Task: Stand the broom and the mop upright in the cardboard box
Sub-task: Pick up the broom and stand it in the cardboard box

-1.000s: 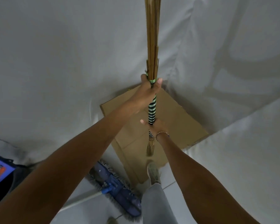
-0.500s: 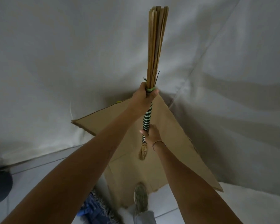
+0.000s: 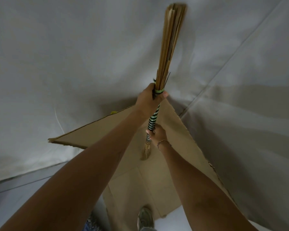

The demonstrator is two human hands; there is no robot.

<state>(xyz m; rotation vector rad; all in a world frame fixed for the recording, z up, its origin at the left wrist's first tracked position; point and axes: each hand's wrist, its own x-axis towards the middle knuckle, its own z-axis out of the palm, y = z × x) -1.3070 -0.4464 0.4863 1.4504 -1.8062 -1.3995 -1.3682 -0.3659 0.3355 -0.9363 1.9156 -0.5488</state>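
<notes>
I hold a stick broom [image 3: 169, 47] nearly upright, bristles up, over the open cardboard box [image 3: 182, 130]. Its handle is wrapped in green and white stripes [image 3: 153, 120]. My left hand [image 3: 148, 99] grips the broom at the green band where bristles meet handle. My right hand [image 3: 158, 133] grips the striped handle lower down. The frayed bottom end [image 3: 146, 152] hangs inside the box, above its floor. A sliver of the blue mop head [image 3: 90, 224] shows at the bottom edge, on the floor left of the box.
White fabric sheets [image 3: 73, 55] hang behind and to the right of the box, which stands in their corner. My shoe [image 3: 145, 218] is on the floor at the box's near edge. Pale floor [image 3: 23, 194] lies to the left.
The view has tilted up and closer to the box. The broom has come lower, its bottom end now inside the box opening. The mop has slid almost out of view.
</notes>
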